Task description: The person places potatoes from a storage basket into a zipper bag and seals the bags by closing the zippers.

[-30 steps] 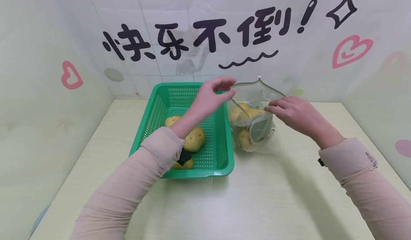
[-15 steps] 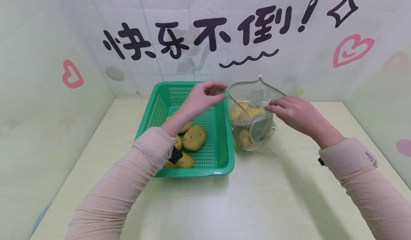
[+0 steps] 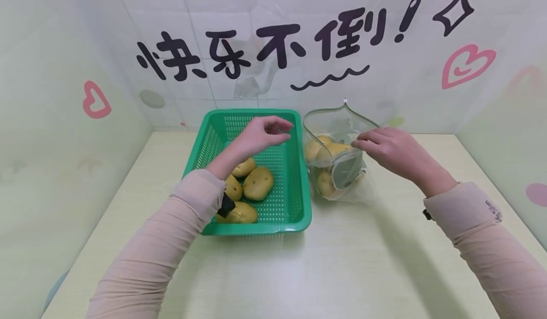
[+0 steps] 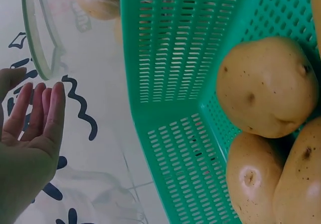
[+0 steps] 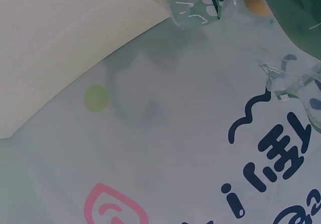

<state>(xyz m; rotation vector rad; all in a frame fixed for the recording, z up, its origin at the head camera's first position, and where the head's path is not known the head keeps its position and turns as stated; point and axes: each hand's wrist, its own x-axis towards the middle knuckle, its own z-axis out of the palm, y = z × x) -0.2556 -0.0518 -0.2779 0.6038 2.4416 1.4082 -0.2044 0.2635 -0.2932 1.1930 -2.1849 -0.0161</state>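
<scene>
My left hand [image 3: 262,134] hovers over the green plastic basket [image 3: 305,205], fingers loosely bent with nothing between them. Several potatoes [image 3: 258,183] lie in the basket, partly hidden by my left forearm. Right of the basket stands a clear zip bag [image 3: 318,124], its mouth spread wide, with several potatoes [image 3: 325,183] inside. My right hand [image 3: 386,148] pinches the right side of the bag's rim between thumb and fingers. In the left wrist view, my left fingers [image 4: 54,113] are apart from the bag's rim [image 4: 37,58]. The right wrist view shows part of the bag [image 5: 193,8] but not the hand.
Basket and bag stand side by side on a pale wooden table [image 3: 273,271]. A printed white sheet [image 3: 239,15] with dark characters rises behind them, and similar sheets border both sides. A dark strap piece [image 3: 226,206] sits at my left cuff.
My left hand has let go of the bag's left rim and moved left and slightly down over the basket. My right hand stays at the bag, which keeps its place.
</scene>
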